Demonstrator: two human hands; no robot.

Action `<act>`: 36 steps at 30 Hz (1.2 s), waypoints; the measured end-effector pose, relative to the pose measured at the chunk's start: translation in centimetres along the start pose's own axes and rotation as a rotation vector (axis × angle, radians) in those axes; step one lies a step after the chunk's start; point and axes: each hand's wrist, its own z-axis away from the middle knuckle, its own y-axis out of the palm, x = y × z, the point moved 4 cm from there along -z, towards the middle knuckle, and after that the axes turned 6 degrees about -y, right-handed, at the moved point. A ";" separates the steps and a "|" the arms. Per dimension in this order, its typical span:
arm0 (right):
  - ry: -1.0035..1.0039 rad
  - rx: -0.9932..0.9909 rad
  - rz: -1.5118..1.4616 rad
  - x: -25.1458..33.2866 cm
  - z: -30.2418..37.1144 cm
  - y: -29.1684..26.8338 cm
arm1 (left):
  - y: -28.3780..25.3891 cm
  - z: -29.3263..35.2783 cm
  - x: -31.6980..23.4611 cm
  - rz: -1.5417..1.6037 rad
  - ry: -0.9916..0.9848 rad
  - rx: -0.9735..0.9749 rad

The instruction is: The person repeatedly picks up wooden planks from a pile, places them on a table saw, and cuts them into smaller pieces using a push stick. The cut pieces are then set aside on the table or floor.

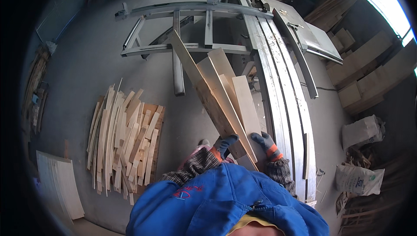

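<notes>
Several long, pale wooden boards stretch away from my body in a loose fan, their near ends close to my blue jacket. My left hand [225, 145], in a grey-blue glove with an orange cuff, is closed on the near part of the longest board [205, 98], at the left of the fan. On the other side my right hand [265, 144], gloved alike, grips the near end of the rightmost board [246, 105]. More boards [222, 69] lie between these two. The undersides of the boards and some of my fingers are hidden.
A metal sliding-table saw frame [204, 47] spans the far side, its long rails [286, 101] running close by my right. A pile of narrow wood strips [124, 140] lies on the floor at left. White sacks [359, 179] and leaning panels [369, 75] line the right.
</notes>
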 end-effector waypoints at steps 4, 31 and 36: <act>-0.038 0.040 0.018 3.7 -10.0 0.8 | -0.8 -7.7 -6.0 0.052 0.009 -0.030; 0.042 0.889 0.663 24.5 -85.6 16.1 | -10.7 -54.4 -44.9 0.353 0.448 -0.711; -0.780 0.917 1.187 26.9 -89.1 19.4 | -26.0 -62.5 -38.2 0.265 0.680 -0.646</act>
